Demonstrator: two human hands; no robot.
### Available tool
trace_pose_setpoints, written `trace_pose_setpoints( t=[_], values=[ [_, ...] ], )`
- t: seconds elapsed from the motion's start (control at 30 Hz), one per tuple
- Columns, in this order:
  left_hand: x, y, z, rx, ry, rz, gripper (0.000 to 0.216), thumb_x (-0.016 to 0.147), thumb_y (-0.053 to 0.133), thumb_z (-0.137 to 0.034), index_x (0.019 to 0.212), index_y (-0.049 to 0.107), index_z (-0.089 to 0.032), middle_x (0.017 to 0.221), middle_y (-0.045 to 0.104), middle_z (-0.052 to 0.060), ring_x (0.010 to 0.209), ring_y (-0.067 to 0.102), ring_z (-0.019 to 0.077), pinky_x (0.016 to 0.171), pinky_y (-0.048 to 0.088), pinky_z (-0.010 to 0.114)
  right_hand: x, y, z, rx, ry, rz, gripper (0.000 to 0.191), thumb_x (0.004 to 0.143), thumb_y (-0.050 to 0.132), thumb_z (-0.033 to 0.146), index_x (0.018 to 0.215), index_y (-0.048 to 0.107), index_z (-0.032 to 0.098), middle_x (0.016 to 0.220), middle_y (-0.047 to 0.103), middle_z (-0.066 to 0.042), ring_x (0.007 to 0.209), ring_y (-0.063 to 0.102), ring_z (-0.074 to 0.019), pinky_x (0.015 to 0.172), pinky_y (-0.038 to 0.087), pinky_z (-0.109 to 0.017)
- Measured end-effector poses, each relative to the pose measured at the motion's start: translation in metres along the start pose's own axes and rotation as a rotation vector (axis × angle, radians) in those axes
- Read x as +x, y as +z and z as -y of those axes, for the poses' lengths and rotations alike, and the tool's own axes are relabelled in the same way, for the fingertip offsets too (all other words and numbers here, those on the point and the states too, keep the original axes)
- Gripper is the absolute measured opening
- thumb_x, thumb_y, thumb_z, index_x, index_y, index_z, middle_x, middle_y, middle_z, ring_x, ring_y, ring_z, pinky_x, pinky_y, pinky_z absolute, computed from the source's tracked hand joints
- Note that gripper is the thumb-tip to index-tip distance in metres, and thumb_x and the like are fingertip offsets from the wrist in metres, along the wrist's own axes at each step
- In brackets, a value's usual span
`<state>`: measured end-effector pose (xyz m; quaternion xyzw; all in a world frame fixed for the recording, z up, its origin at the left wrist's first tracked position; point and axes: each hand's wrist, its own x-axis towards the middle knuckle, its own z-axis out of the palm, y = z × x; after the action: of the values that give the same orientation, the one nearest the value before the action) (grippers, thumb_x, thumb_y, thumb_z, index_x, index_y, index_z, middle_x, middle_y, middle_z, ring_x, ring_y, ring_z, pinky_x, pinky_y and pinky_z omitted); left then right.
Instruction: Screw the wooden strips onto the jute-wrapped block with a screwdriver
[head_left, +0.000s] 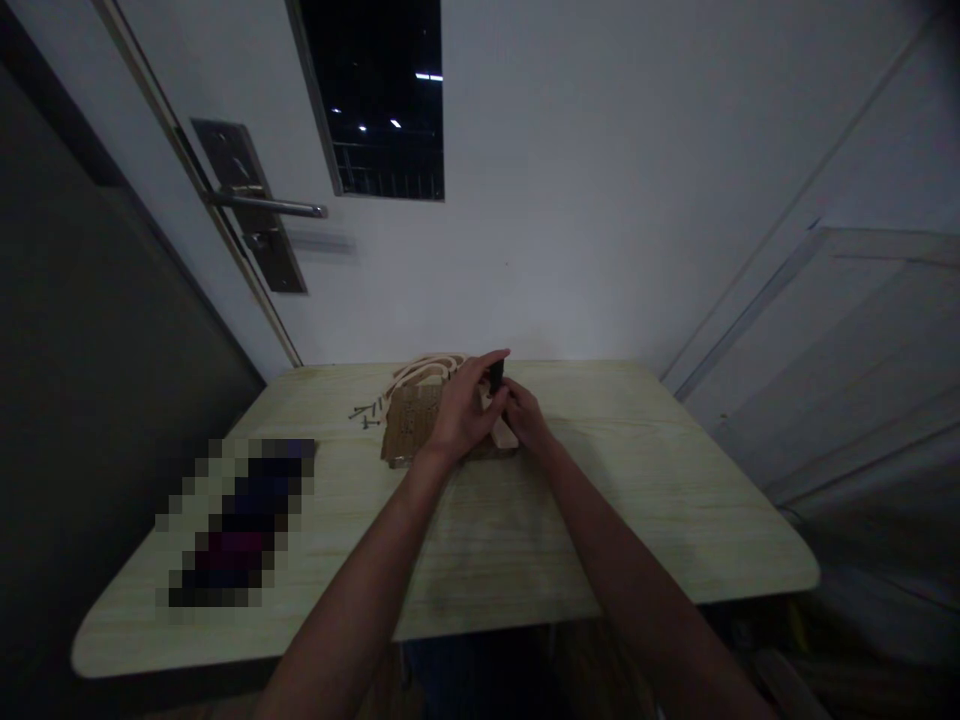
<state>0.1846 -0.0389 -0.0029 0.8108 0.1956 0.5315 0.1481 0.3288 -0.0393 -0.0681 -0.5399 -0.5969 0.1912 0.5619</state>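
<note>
My left hand [466, 408] reaches over a piece of brown cardboard [409, 422], with its index finger and thumb on either side of a small black piece [496, 374]. Close beside it, my right hand [526, 412] has its fingers curled together just under the black piece; what they grip is mostly hidden. A pale wooden part [505, 434] lies slanted between the two hands, over the cardboard. Behind the cardboard are curved pale wooden parts [424, 370], partly covered by my left hand. Several screws [365, 410] are scattered to the left of the cardboard.
The light wood-grain table [637, 500] stands against a white door [570, 200] with a metal handle [270, 205] and a dark window [382, 100]. A pixelated dark patch [244, 525] covers something on the table's left side.
</note>
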Motion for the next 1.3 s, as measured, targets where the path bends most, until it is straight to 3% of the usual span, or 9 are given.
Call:
trace_pose_setpoints(
  t=[0.2,0.53,0.67,0.9,1.17,1.3],
  values=[
    [0.0007,0.0026,0.0011,0.012,0.005,-0.013,0.047,0.082,0.066,-0.020,0.126,0.051,-0.026,0.107,0.061,0.005,0.091,0.058,0.0162,0.079,0.050,0.031,-0.0001,-0.0009,0.0007,0.013,-0.010,0.025,0.033,0.082,0.042,0.034,0.103,0.064,0.021,0.107,0.069,-0.008,0.100,0.062,-0.0228,0.092,0.045,-0.038],
    [0.0039,0.0025,-0.0045,0.016,-0.054,-0.091,0.042,0.076,0.072,-0.015,0.114,0.059,-0.028,0.094,0.052,0.000,0.078,0.052,0.0123,0.073,0.049,0.027,-0.0002,-0.0012,0.0008,-0.015,-0.012,0.000,0.027,0.081,0.042,0.029,0.092,0.064,0.020,0.097,0.070,-0.007,0.090,0.062,-0.0221,0.085,0.047,-0.036],
    [0.0035,0.0041,-0.0035,0.007,-0.051,-0.084,0.041,0.079,0.067,-0.013,0.116,0.058,-0.027,0.094,0.053,0.000,0.081,0.053,0.0129,0.075,0.049,0.027,-0.0002,-0.0007,0.0003,-0.010,-0.005,-0.010,0.026,0.081,0.043,0.030,0.092,0.064,0.019,0.097,0.070,-0.008,0.089,0.061,-0.0220,0.083,0.047,-0.035],
    [-0.0005,0.0056,-0.0022,-0.058,-0.057,-0.065,0.056,0.080,0.059,-0.007,0.130,0.046,-0.028,0.110,0.061,0.004,0.089,0.059,0.0149,0.082,0.051,0.031,0.0010,0.0002,-0.0005,0.002,-0.003,0.003,0.027,0.082,0.043,0.029,0.094,0.064,0.020,0.097,0.070,-0.006,0.090,0.061,-0.0208,0.085,0.046,-0.034],
    [0.0002,0.0063,-0.0020,-0.115,-0.015,-0.018,0.048,0.083,0.050,-0.008,0.128,0.046,-0.026,0.113,0.062,0.005,0.099,0.061,0.0164,0.087,0.051,0.033,0.0025,-0.0006,0.0023,-0.021,0.012,0.003,0.024,0.082,0.044,0.028,0.091,0.064,0.019,0.091,0.069,-0.006,0.085,0.061,-0.0209,0.081,0.047,-0.034],
    [0.0018,0.0043,-0.0024,0.009,0.026,-0.043,0.040,0.082,0.060,-0.015,0.120,0.053,-0.025,0.112,0.056,0.006,0.102,0.056,0.0187,0.086,0.050,0.034,0.0018,-0.0012,0.0038,-0.021,0.016,0.011,0.025,0.081,0.044,0.028,0.093,0.064,0.019,0.090,0.069,-0.006,0.085,0.061,-0.0207,0.081,0.046,-0.033]
  ],
)
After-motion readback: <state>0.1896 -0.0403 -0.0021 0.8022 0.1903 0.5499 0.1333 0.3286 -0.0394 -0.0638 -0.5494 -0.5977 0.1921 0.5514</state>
